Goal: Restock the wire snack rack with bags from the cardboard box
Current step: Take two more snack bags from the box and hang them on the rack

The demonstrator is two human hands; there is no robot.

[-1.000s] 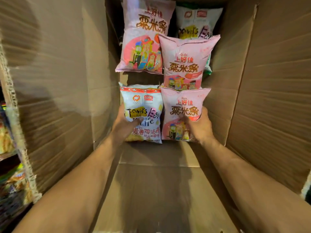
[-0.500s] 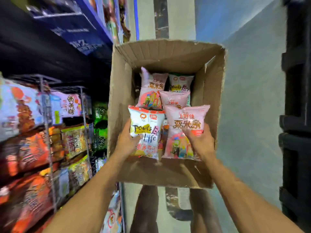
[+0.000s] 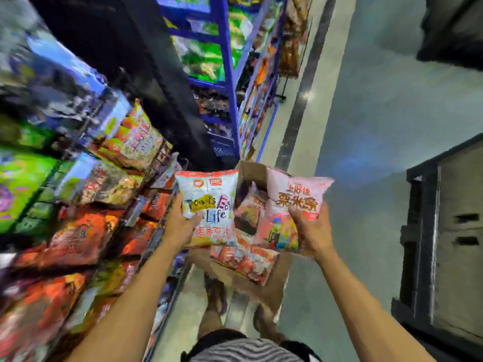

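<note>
My left hand [image 3: 180,226] grips a white snack bag [image 3: 209,202] with an orange top edge, thumb across its front. My right hand [image 3: 311,231] grips a pink snack bag [image 3: 295,202] by its lower half. Both bags are held upright above the cardboard box [image 3: 264,286], which stands on the floor below them with several more bags [image 3: 243,257] inside. The wire snack rack [image 3: 86,199] fills the left side, packed with orange, green and blue bags; it is blurred.
Blue shelving [image 3: 230,82] with more snacks runs along the aisle beyond the box. A dark pallet stack [image 3: 441,231] stands at the right. Grey floor [image 3: 366,126] stretches between them. My feet [image 3: 217,296] are just behind the box.
Both hands have lifted their bags up out of the box, and my view has risen and swung left toward the rack.
</note>
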